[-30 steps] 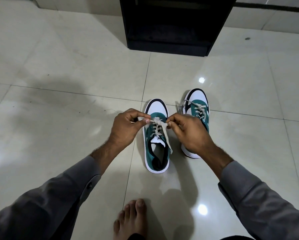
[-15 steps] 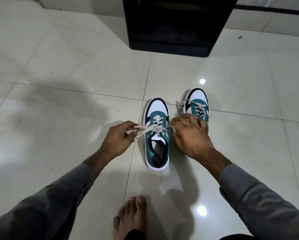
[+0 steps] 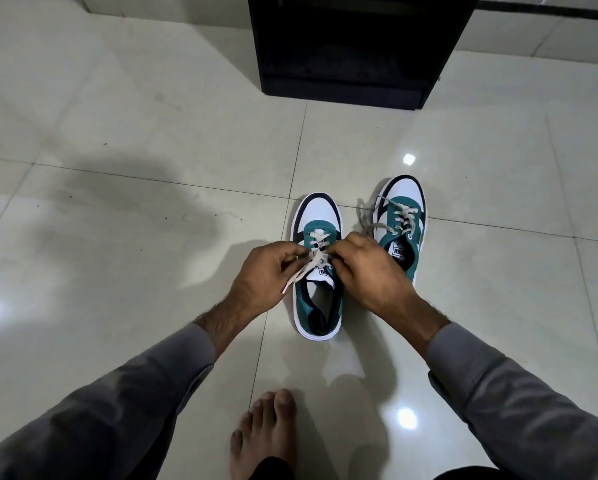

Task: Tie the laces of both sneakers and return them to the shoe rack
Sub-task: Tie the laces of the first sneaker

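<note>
Where half a second earlier the hands had been drawn apart with the lace stretched between them, they had come back together over the tongue of the near sneaker (image 3: 317, 271). The left hand (image 3: 260, 275) pinched the pale lace (image 3: 311, 260) between thumb and curled fingers, one loose end trailing down past its knuckles toward the floor. The right hand (image 3: 370, 271), fingers curled, gripped the lace from the other side, its fingertips almost touching the left's. That teal, white and navy shoe stood in the same spot on the glossy tiled floor (image 3: 152, 237), toe pointing away. Just beside it to the right, partly behind the right hand, the second sneaker (image 3: 403, 220) sat unmoved, its laces lying loose. Beyond both, well apart, stood the dark shoe rack (image 3: 356, 46). A bare foot (image 3: 266, 434) rested on the tiles nearest the camera, and grey sleeves (image 3: 519, 393) covered both forearms.
</note>
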